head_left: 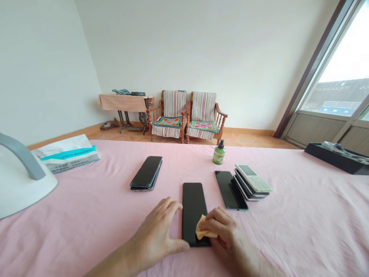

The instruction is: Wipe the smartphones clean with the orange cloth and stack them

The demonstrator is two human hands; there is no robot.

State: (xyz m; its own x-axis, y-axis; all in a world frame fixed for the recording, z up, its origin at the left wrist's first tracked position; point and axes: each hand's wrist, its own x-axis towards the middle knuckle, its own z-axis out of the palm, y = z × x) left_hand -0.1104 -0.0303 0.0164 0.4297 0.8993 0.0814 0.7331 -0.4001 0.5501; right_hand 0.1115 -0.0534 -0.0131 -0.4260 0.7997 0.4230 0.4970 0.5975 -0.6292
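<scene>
A black smartphone (192, 204) lies face up on the pink tablecloth (302, 223) just in front of me. My left hand (157, 234) rests flat beside it, fingers spread, with the thumb against the phone's near left corner. My right hand (223, 231) is closed on a small folded yellow cloth (202, 231) and presses it onto the lower part of the screen.
Two stacked phones (146, 173) lie to the left. A dark phone (230, 189) and a stack topped by a white keypad phone (253, 178) lie to the right, behind them a small green bottle (219, 152). A white lamp base (20, 181), a packet (67, 154) and a black tray (337, 157) sit at the edges.
</scene>
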